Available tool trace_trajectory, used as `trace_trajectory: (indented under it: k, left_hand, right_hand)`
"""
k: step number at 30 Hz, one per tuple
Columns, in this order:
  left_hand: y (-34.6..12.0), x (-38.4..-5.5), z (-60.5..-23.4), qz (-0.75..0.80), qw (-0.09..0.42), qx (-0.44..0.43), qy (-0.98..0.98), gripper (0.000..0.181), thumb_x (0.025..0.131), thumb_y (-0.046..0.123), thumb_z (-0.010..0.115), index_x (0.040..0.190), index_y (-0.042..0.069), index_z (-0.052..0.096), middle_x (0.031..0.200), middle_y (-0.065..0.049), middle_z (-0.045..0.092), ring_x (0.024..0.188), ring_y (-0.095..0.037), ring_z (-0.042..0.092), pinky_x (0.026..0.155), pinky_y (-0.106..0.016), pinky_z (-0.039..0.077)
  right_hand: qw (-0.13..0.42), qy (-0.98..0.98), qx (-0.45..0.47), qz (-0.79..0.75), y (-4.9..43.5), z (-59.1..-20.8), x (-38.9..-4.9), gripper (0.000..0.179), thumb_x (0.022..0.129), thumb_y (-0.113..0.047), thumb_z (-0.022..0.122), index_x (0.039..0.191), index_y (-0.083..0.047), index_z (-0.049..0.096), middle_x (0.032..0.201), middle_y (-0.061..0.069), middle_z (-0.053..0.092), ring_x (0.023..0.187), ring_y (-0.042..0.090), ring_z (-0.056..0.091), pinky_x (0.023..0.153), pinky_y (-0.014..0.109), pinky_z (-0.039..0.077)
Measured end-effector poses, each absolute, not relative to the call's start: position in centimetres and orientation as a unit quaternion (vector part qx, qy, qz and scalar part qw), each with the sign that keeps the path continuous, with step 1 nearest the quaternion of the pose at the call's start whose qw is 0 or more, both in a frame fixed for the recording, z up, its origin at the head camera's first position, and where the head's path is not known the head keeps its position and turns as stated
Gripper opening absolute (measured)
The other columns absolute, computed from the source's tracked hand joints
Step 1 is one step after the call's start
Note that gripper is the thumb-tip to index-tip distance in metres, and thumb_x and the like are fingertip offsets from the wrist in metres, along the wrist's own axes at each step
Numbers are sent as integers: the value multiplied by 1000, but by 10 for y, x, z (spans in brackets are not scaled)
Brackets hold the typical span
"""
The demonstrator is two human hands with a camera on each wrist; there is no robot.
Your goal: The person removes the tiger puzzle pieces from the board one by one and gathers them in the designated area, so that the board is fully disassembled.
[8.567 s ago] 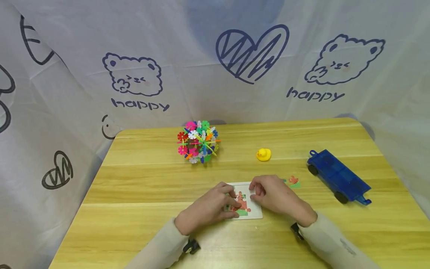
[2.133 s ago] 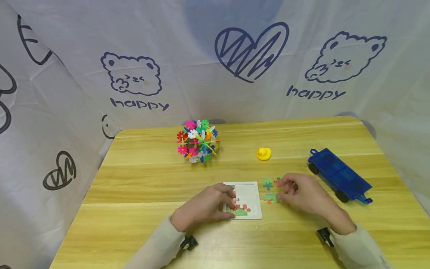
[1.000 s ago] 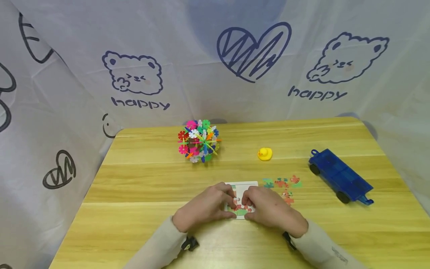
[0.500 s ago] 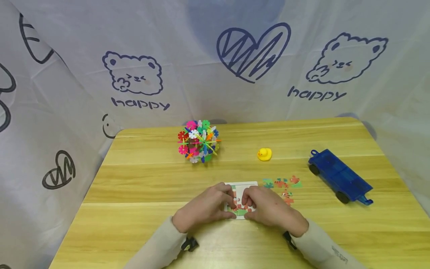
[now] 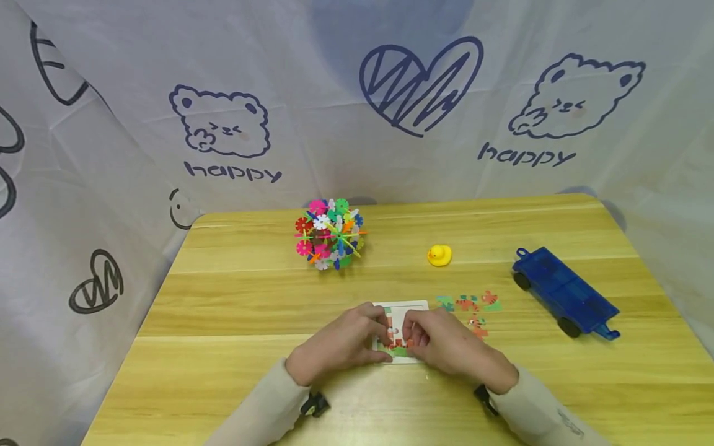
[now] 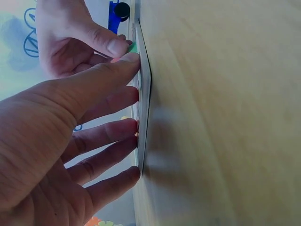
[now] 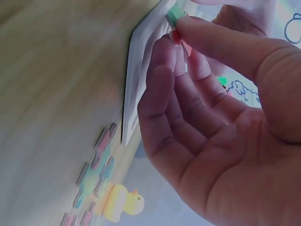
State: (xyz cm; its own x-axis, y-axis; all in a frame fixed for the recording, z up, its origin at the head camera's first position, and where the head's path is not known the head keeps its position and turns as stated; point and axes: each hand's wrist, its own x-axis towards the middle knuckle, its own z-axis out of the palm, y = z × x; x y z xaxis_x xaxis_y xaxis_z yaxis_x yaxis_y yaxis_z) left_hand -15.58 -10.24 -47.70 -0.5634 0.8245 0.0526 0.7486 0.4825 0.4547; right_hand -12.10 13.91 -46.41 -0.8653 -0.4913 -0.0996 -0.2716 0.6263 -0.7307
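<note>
A small jigsaw board with a white frame lies on the table between both hands. Fitted pieces in green and orange-red run along its near side and up its left side. My left hand rests on the board's left part, fingers spread and thumb at the near edge. Over the near right part, my right hand pinches a jigsaw piece, green with red, between thumb and fingers. In the right wrist view the piece is tilted against the board's surface, partly hidden by the fingertips.
Several loose jigsaw pieces lie right of the board. Behind them sits a yellow toy duck. A blue toy wagon stands at the right, and a ball of colourful plastic discs at the back left. A printed cloth hangs behind.
The right hand has come from the loose pieces to the board, and a green-and-red piece beside the board is gone from there. Just now it shifted slightly right. The left hand stays put.
</note>
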Motion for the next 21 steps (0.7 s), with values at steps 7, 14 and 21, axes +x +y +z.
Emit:
trace_trajectory:
  k: [7,14,21]
  left_hand:
    - [-102,-155,-476,219,88,459,856,19,91,29,92,101,14,87,112,1,72,100,-10,61,91,-18,57]
    - [-102,-154,-478,226,92,456,856,19,91,29,92,102,14,87,114,1,72,102,-10,62,92,-19,58]
    - [-103,-154,-479,226,92,456,856,18,91,28,91,103,15,87,115,1,72,103,-11,61,92,-20,58]
  right_hand:
    - [165,885,-188,-392,152,-457,-118,16,97,-4,78,97,-16,69,83,-6,63,76,7,57,67,22,50]
    - [150,883,-187,-404,178,-454,-115,11,100,-8,78,101,-14,69,87,-7,66,79,5,59,70,22,53]
    - [142,889,-167,-403,200,-457,-111,11,100,-7,78,102,-15,70,90,-6,68,82,4,62,73,22,57]
